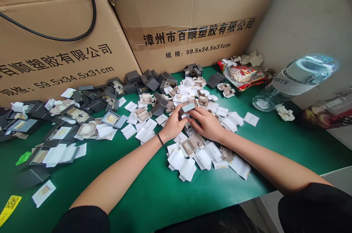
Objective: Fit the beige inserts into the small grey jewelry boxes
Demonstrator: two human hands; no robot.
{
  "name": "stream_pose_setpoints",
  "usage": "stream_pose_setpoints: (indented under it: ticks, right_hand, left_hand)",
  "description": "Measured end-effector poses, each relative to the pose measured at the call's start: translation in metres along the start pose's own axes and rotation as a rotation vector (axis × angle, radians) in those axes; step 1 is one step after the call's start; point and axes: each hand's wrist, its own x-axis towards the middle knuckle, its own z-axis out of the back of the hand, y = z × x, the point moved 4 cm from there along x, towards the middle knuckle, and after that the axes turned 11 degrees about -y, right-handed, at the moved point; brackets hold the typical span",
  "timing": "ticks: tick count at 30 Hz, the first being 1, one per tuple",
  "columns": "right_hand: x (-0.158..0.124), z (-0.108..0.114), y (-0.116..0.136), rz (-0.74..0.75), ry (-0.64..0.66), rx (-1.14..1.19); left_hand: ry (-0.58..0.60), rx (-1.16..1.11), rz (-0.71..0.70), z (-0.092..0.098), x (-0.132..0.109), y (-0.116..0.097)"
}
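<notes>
Between my two hands is a small dark box [187, 109] with a grey face turned up. My left hand [174, 123] grips it from the left, thumb across the near side. From the right, my right hand [206, 122] has its fingers bent against the same box. Beneath and around both hands lie small folded white papers [183, 163] and little beige card inserts [190, 145]. Another dark box [159, 105] sits just beyond my left hand. What the box holds is hidden.
Many small dark boxes [96, 102] are heaped at the left and back. Large cardboard cartons [187, 13] stand behind the green table [132, 196]. A clear bottle [294, 79], a red snack packet [242, 76] and crumpled tissue [285, 112] are at the right.
</notes>
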Motion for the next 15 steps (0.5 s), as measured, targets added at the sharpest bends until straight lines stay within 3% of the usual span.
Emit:
stream_pose_setpoints:
  ticks: [15]
  right_hand:
    - [0.0000,0.0010,0.0007,0.001,0.003,-0.013]
  left_hand:
    - [0.000,0.005,-0.003,0.0007,-0.0007,0.0006]
